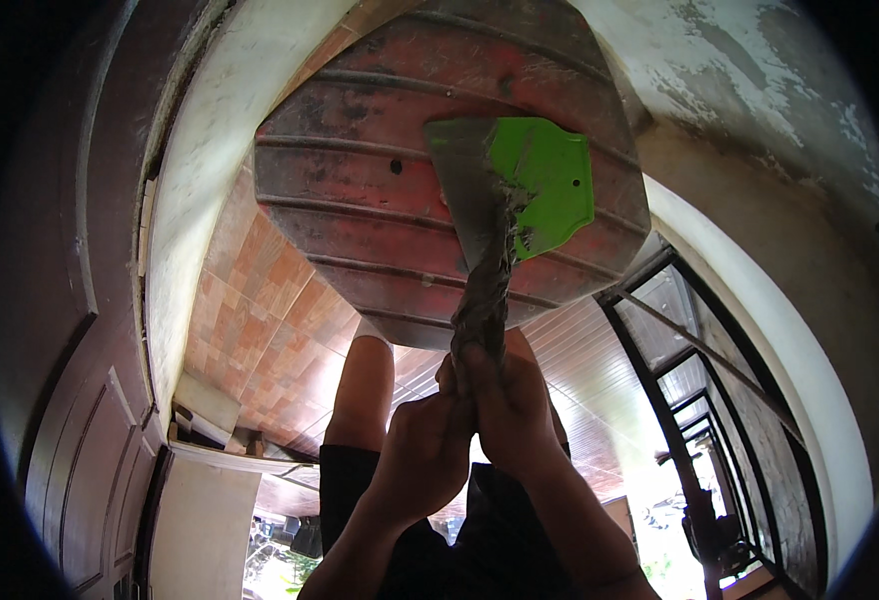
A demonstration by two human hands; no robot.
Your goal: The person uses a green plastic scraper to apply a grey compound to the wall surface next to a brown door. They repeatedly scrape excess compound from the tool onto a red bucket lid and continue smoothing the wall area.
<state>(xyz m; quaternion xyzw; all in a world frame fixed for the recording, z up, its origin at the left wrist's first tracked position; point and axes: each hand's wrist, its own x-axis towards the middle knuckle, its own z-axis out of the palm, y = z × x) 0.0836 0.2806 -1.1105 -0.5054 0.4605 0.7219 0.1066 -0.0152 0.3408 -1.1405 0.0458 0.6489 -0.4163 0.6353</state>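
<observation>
My left hand (426,440) and my right hand (508,408) are both closed, one against the other, around the lower end of a dark, twisted, rough-surfaced handle (482,300). The handle runs up and away from my fists to a flat, blade-like head. That head is dark grey (460,170) on the left, and on the right is a bright green plate (552,185) with a small hole and dark smears. How the grey and green parts join I cannot tell. Behind them lies a large, worn red ribbed panel (350,190) with cut corners, scuffed dark.
My knees (362,385) are below the panel's near edge. Brown tiled floor (260,260) shows to the left. A dark panelled door (80,480) stands at the far left, a black-framed window (700,350) at the right. A peeling wall (750,70) rises at the upper right.
</observation>
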